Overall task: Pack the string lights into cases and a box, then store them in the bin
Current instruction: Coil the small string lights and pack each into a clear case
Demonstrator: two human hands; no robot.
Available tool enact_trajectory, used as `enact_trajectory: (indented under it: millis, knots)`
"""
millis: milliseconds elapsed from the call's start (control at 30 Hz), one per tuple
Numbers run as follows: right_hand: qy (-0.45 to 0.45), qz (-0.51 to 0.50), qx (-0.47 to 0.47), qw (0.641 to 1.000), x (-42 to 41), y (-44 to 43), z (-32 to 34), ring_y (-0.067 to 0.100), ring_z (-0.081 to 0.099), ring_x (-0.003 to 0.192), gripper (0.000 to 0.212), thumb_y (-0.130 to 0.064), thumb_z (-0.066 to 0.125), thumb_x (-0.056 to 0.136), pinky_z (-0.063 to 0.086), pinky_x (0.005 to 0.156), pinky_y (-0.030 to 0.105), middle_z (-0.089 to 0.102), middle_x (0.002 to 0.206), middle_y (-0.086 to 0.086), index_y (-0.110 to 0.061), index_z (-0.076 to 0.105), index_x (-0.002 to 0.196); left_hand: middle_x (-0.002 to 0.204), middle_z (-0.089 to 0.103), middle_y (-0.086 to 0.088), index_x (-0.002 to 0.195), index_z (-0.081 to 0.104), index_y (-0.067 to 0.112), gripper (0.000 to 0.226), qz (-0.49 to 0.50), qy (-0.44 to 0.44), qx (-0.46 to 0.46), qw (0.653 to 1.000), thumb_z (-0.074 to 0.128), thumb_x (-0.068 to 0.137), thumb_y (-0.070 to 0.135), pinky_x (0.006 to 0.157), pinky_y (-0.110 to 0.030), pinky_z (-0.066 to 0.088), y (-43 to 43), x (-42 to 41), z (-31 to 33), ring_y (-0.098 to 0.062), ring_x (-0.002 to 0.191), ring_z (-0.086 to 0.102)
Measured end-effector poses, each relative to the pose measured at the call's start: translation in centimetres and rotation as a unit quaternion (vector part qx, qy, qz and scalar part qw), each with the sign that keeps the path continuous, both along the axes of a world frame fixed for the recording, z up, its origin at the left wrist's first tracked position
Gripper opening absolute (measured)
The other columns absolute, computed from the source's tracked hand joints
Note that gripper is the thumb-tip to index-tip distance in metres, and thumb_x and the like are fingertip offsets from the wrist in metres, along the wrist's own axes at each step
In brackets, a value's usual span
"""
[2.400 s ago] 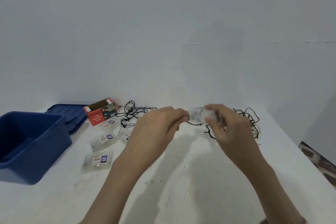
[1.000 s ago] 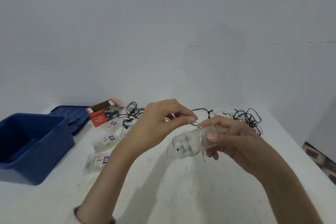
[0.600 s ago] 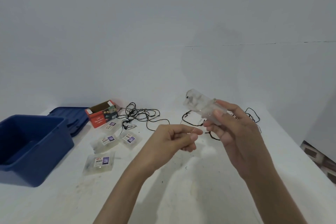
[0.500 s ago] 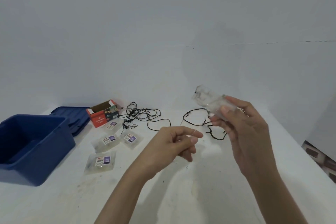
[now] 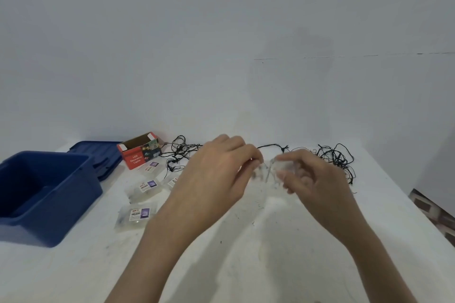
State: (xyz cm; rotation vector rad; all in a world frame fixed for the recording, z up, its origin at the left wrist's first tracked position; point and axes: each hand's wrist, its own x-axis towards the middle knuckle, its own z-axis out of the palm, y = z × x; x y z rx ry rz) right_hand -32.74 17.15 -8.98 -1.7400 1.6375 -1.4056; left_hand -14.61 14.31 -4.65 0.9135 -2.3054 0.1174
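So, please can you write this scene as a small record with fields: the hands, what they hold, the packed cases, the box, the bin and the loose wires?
left hand: pinching at the open end of the clear case
right hand: holding the clear case
packed cases: several on the table, beside the bin, labels up
red box: open, on the table behind the cases
blue bin: open, at left; contents not visible
bin lid: off, lying behind the bin
loose black wires: tangled along the table's far edge
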Motion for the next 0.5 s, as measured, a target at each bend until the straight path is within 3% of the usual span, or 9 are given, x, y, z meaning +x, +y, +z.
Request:
enact_trajectory:
  millis: [67, 133, 200, 267, 367, 433, 500]
  knots:
    - [-0.089, 0.124, 0.066, 0.986, -0.2, 0.3, 0.0, 0.015, 0.062, 0.054, 0.023, -0.001, 0.067, 0.081, 0.048, 0.056, 0.019, 0.064, 0.061, -0.003, -0.022, 0.069, 0.089, 0.072, 0.058, 0.008, 0.085, 0.067, 0.021, 0.027, 0.01, -0.018, -0.042, 0.999, 0.041, 0.089, 0.03, 0.061, -0.025, 0.036, -0.9, 0.0, 0.0, -0.015, 0.065, 0.051]
    - [-0.171, 0.212, 0.096, 0.957, -0.6, 0.6, 0.0, 0.02, 0.061, 0.058, 0.018, 0.001, 0.067, 0.082, 0.049, 0.057, 0.024, 0.064, 0.065, 0.007, -0.014, 0.07, 0.09, 0.074, 0.059, 0.008, 0.088, 0.068, 0.022, 0.028, 0.012, -0.009, -0.02, 1.0, 0.042, 0.09, 0.033, 0.059, -0.024, 0.041, -1.6, 0.1, -0.4, -0.014, 0.068, 0.052]
    - [-0.24, 0.258, 0.104, 0.93, -0.9, 0.8, -0.1, 0.023, 0.06, 0.059, 0.014, -0.005, 0.069, 0.078, 0.048, 0.056, 0.027, 0.065, 0.071, 0.016, -0.012, 0.071, 0.089, 0.075, 0.06, 0.008, 0.09, 0.07, 0.025, 0.023, -0.014, 0.051, 0.086, 0.995, 0.048, 0.09, 0.034, 0.064, -0.026, 0.046, -2.2, 0.2, -1.1, -0.008, 0.07, 0.054]
    - [-0.313, 0.291, 0.099, 0.899, -0.9, 0.8, -0.1, 0.023, 0.059, 0.058, 0.019, -0.015, 0.076, 0.07, 0.047, 0.054, 0.027, 0.064, 0.071, 0.016, -0.014, 0.072, 0.089, 0.077, 0.066, 0.009, 0.087, 0.072, 0.026, 0.014, -0.061, 0.151, 0.223, 0.961, 0.058, 0.087, 0.027, 0.067, -0.021, 0.047, -2.4, 0.0, -1.8, -0.004, 0.071, 0.059]
    - [-0.405, 0.31, 0.076, 0.857, -0.4, 0.5, -0.2, 0.021, 0.06, 0.056, 0.04, -0.031, 0.087, 0.056, 0.048, 0.052, 0.025, 0.064, 0.069, 0.013, -0.015, 0.073, 0.089, 0.062, 0.064, 0.011, 0.072, 0.069, 0.029, 0.027, -0.077, 0.221, 0.321, 0.918, 0.06, 0.083, 0.007, 0.058, -0.016, 0.043, -2.1, -0.7, -3.1, 0.0, 0.058, 0.056]
    - [-0.458, 0.282, 0.055, 0.841, 0.0, 0.1, -0.1, 0.02, 0.061, 0.056, 0.038, -0.03, 0.086, 0.054, 0.049, 0.053, 0.023, 0.065, 0.067, 0.011, -0.017, 0.074, 0.087, 0.053, 0.055, 0.007, 0.061, 0.064, 0.027, 0.024, -0.077, 0.243, 0.361, 0.897, 0.059, 0.081, 0.016, 0.055, -0.02, 0.043, -1.6, -1.2, -3.9, -0.003, 0.047, 0.048]
    - [-0.495, 0.231, 0.035, 0.837, 0.4, -0.1, 0.3, 0.019, 0.062, 0.057, 0.028, -0.023, 0.078, 0.06, 0.05, 0.054, 0.023, 0.065, 0.067, 0.01, -0.015, 0.073, 0.087, 0.055, 0.052, 0.006, 0.076, 0.071, 0.025, 0.017, -0.09, 0.267, 0.399, 0.873, 0.06, 0.088, 0.019, 0.054, -0.022, 0.044, -1.0, -1.5, -4.3, -0.008, 0.046, 0.044]
